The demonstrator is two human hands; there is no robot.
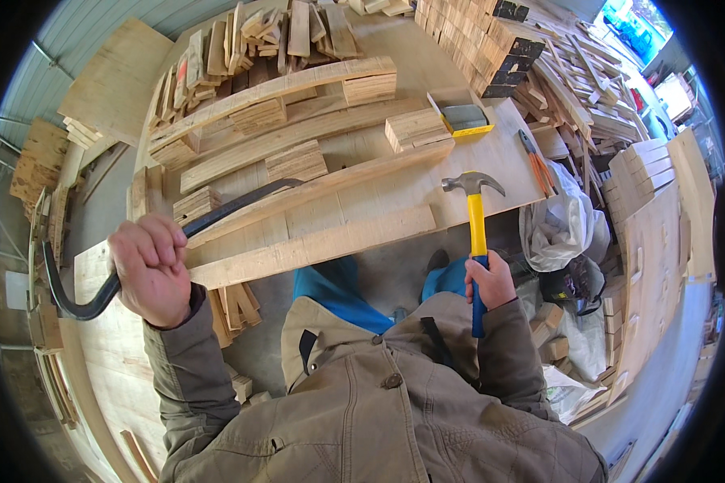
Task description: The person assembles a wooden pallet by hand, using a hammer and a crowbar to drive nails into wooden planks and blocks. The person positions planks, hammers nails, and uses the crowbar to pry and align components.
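Note:
My left hand point(149, 266) is closed round a dark crowbar point(238, 211), whose hooked end curls below the fist. Its other tip reaches over a wooden pallet point(322, 187) on the table; whether it touches the wood I cannot tell. The pallet has long boards with short blocks point(296, 161) between them. In my right hand point(491, 279) is a claw hammer point(477, 221), gripped by its blue and yellow handle. The steel head points away from me, over the table's near edge. Fingers of both hands are wrapped shut.
Pincers with orange handles point(537, 167) and a yellow-edged box point(469, 119) lie on the plywood table point(503, 153). Wood offcuts point(234, 44) and stacked blocks point(471, 44) stand at the back. A white sack point(564, 217) hangs by the right edge; more lumber point(652, 241) is beyond.

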